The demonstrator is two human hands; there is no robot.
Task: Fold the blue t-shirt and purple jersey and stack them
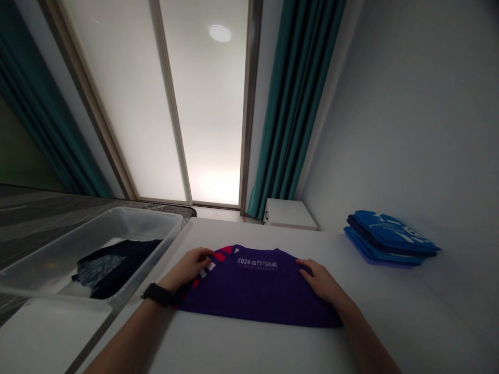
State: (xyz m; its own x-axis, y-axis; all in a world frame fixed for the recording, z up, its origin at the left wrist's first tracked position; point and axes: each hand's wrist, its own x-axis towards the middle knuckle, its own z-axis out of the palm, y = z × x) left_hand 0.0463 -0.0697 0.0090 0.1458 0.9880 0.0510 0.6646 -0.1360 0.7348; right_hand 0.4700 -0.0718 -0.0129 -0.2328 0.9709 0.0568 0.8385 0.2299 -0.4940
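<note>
A purple T-shirt (257, 288) with white print and red-and-white trim lies folded flat on the white table (390, 306). My left hand (189, 267), a black watch on its wrist, has its fingers curled round the shirt's left edge at the red trim. My right hand (320, 279) lies flat on the shirt's right part, fingers stretched out and pressing the cloth.
A clear plastic bin (117, 228) with dark clothes inside stands at the left of the table. A stack of folded blue shirts (388, 239) sits at the right against the wall. A small white cabinet (290, 214) and teal curtains stand behind by the window.
</note>
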